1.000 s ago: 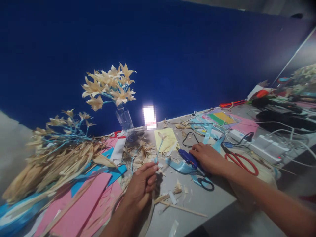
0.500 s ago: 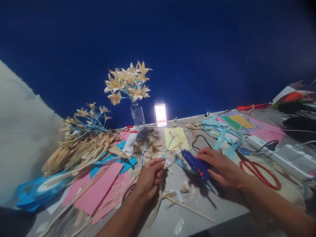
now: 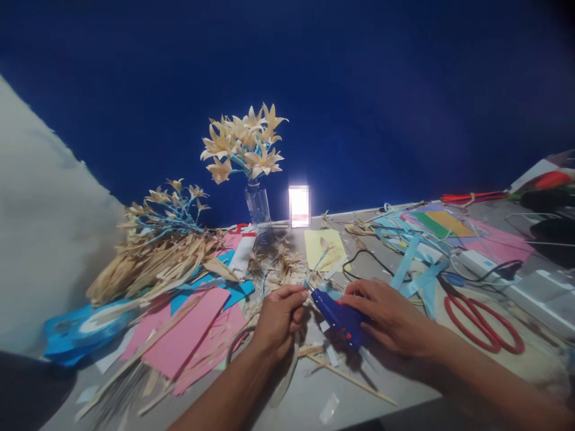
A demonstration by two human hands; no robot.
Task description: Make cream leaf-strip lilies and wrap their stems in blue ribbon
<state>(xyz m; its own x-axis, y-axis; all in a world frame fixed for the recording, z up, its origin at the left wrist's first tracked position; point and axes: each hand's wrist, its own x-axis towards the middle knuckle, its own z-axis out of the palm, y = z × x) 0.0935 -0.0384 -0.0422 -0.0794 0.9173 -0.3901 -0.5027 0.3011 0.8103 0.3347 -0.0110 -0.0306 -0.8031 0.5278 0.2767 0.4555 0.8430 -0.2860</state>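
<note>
My left hand (image 3: 277,318) is closed in a pinch on the thin light-blue stem of a small artificial flower (image 3: 326,245). The pale bloom points away from me, over a yellow paper sheet (image 3: 313,256). My right hand (image 3: 389,314) is wrapped round a dark blue glue gun (image 3: 333,312). Its metal nozzle reaches the stem close to my left fingertips; whether the two touch, I cannot tell. The gun's black cord (image 3: 366,250) loops behind it.
At the back stands a clear vase (image 3: 257,206) of pale flowers (image 3: 245,143). Dried husks (image 3: 148,269), pink paper (image 3: 188,329) and blue tape (image 3: 67,329) lie left. Red-handled scissors (image 3: 483,323) and a white power strip (image 3: 545,299) are right.
My right hand has brought the glue gun left, so its nozzle is now at the flower stem by my left fingers. My left hand keeps its pinch. The view has shifted slightly.
</note>
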